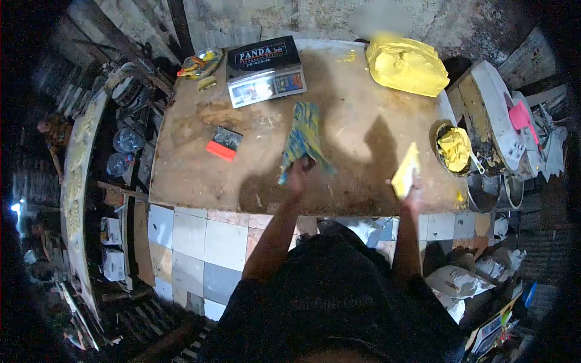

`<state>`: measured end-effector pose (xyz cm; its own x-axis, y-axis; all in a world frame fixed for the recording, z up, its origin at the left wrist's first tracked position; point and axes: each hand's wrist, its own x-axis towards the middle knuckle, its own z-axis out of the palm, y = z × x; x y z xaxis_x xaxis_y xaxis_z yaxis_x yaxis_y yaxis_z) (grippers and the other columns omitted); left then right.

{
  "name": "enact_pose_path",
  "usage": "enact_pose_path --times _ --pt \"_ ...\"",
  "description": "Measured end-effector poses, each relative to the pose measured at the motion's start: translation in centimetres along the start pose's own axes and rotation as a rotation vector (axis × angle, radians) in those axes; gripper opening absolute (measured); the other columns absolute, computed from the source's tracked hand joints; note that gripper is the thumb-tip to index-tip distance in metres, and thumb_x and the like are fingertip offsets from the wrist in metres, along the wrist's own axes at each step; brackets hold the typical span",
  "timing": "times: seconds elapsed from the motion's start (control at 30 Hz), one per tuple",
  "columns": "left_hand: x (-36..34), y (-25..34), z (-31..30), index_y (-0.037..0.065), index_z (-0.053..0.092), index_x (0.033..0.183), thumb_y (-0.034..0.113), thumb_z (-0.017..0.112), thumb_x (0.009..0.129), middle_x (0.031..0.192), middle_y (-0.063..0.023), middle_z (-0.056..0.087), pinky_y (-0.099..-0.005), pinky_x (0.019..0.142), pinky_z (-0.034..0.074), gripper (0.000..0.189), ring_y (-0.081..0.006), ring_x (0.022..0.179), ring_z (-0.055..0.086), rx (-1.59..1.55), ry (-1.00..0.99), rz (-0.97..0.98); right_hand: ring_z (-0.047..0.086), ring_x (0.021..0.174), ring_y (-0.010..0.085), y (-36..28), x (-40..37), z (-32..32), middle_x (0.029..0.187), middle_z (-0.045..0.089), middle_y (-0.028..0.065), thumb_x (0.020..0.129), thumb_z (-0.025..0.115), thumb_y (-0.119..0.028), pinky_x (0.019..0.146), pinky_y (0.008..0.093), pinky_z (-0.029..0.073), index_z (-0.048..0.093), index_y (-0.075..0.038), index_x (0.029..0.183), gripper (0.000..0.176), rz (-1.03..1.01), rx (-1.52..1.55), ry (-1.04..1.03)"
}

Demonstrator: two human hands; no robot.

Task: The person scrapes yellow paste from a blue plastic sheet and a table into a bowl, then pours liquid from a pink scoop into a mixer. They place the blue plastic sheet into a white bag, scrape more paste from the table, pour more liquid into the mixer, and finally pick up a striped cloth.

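With the fingers of the left hand (296,178), bent over the near end of a blue-and-yellow patterned cloth (304,130); no telling a pinch from a mere touch, given the blur. With the fingers of the right hand (410,193), closed around the lower end of a yellow-smeared scraper-like tool (407,170), flat and pointed at the top, too blurred for a surer name. Directly ahead of the left fingers, the cloth, long axis running away from the body towards a black-and-white PANDA box (264,66), with only a small gap short of its near side; left hand much the nearer, right hand well apart, off to the right. On the brown, stained surface (351,181), left of the cloth, a black-and-red spreader (225,143); towards the far left corner, a metal dish (209,69) of small tools; at the far right, a big yellow lump (408,68); by the right edge, a bowl (445,127) of yellow paste (454,149). Around all this, a dim, cluttered room: weathered wall (321,21) behind, patchwork tiled floor (230,242) below the near edge, long pale panel (78,187) and clear plastic bottles (128,140) off to the left, pale sacks (459,281) low on the right
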<state>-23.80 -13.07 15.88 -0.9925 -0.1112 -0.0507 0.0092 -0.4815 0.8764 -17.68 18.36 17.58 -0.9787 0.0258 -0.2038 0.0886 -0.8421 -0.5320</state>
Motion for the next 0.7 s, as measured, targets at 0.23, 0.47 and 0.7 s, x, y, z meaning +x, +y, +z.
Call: enact_pose_path --times 0.23,0.47,0.7 --pt "3.8 11.8 6.9 0.005 0.050 0.062 0.016 0.044 0.071 0.063 -0.0062 0.053 -0.0432 0.068 0.049 0.015 -0.0180 0.065 0.055 -0.448 -0.112 -0.093 0.034 0.112 0.0363 10.5 4.3 11.9 0.120 0.035 0.0243 0.082 0.039 -0.042 0.090 0.0558 0.027 0.025 -0.003 0.122 0.057 0.280 0.326 -0.205" --pt "8.5 14.4 10.2 0.008 0.049 0.066 0.019 0.044 0.070 0.062 -0.0016 0.052 -0.0484 0.064 0.049 0.013 -0.0179 0.061 0.055 -0.378 0.000 -0.115 0.035 0.111 0.0363 9.4 12.5 16.9 0.116 0.038 0.0222 0.082 0.037 -0.042 0.091 0.0566 0.025 0.033 -0.007 0.117 0.050 0.151 0.607 -0.337" --pt "10.3 20.2 12.8 0.002 0.048 0.068 0.020 0.044 0.070 0.070 -0.0107 0.051 -0.0399 0.067 0.042 0.018 -0.0231 0.071 0.048 -0.100 -0.200 0.116 0.048 0.097 0.0240 2.9 18.2 20.7 0.102 0.052 0.0131 0.086 0.035 -0.034 0.084 0.0392 0.039 0.044 -0.008 0.111 0.037 0.016 0.595 -0.779"
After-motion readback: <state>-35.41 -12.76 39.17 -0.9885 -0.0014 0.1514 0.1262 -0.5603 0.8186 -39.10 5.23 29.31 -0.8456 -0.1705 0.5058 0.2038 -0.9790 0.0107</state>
